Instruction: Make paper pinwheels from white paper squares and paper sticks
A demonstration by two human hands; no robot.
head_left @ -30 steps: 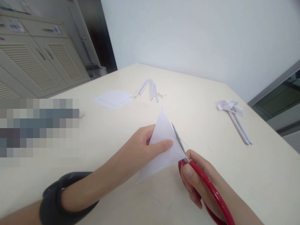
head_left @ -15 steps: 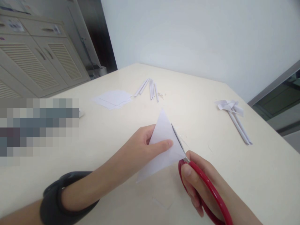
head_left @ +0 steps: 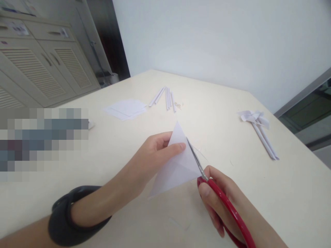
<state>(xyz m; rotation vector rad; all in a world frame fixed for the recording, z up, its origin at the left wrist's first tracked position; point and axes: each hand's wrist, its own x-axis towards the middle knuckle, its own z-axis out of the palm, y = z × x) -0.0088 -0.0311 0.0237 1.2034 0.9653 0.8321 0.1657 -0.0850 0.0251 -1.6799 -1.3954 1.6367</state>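
My left hand (head_left: 152, 156) pinches a white paper folded into a triangle (head_left: 178, 165), thumb on top and fingers behind, holding it a little above the cream table (head_left: 258, 193). My right hand (head_left: 223, 203) grips red-handled scissors (head_left: 227, 210). Their metal blades (head_left: 194, 156) run along the triangle's right edge, nearly closed on the paper. A black band sits on my left wrist (head_left: 62, 215).
A small stack of white paper squares (head_left: 125, 108) lies at the back left, with several rolled paper sticks (head_left: 167, 98) and tiny pins beside them. Paper pinwheels on sticks (head_left: 258, 127) lie at the right. A cabinet (head_left: 38, 62) stands beyond the table's left edge.
My left thumb has slid up toward the triangle's tip, and the paper has tilted slightly. The scissor blades have advanced a little further up the paper's right edge.
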